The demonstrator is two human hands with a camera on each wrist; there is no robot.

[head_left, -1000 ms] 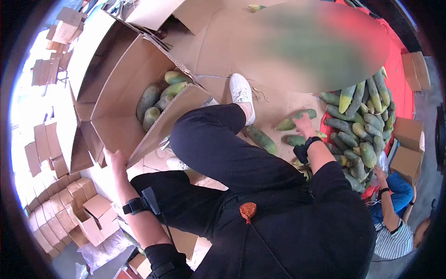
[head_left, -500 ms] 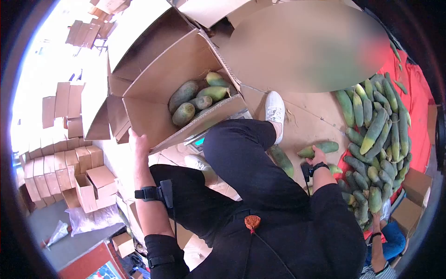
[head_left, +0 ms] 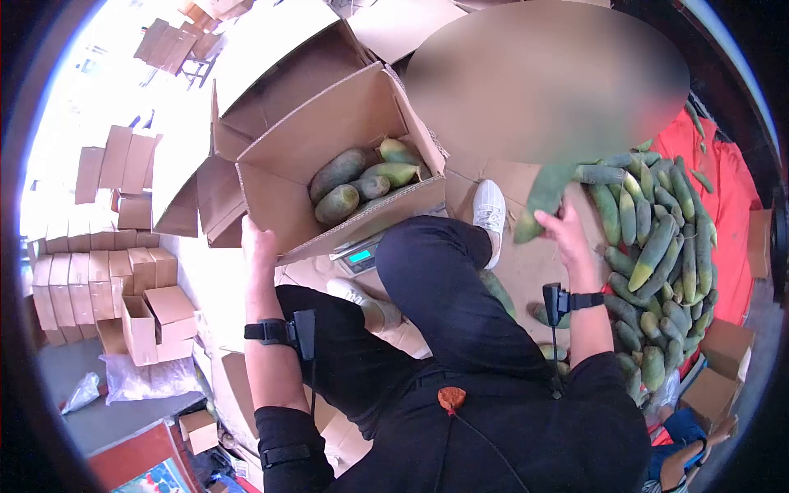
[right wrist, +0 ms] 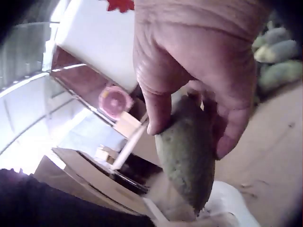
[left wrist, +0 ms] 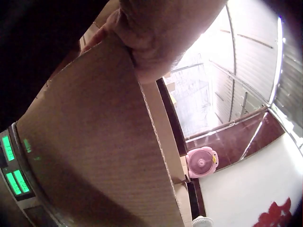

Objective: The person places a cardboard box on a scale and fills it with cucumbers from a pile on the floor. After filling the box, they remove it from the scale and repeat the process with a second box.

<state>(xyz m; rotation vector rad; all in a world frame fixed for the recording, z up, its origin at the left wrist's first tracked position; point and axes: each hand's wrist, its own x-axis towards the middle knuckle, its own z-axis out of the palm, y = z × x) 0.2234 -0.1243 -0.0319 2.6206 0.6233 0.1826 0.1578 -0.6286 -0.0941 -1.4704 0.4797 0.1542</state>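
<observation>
In my right hand (head_left: 569,234) is a long green winter melon (right wrist: 187,151), gripped by its upper end. My thumb lies along one side of it and my fingers along the other; its lower end hangs free. My left hand (head_left: 259,244) grips the rim of an open cardboard box (head_left: 292,156) at its near left corner. Several winter melons (head_left: 337,204) lie at the bottom of that box. Beneath it a digital scale (head_left: 359,257) shows a lit green display.
A large heap of winter melons (head_left: 653,255) lies on a red sheet (head_left: 735,238) to the right. Another melon (head_left: 497,294) is beside my right leg. Stacked cartons (head_left: 78,287) stand at left. A second person's arm (head_left: 686,464) shows at lower right.
My right hand has taken hold of a winter melon on the floor and lifted it up. The left hand stays on the box rim while the head view has shifted.
</observation>
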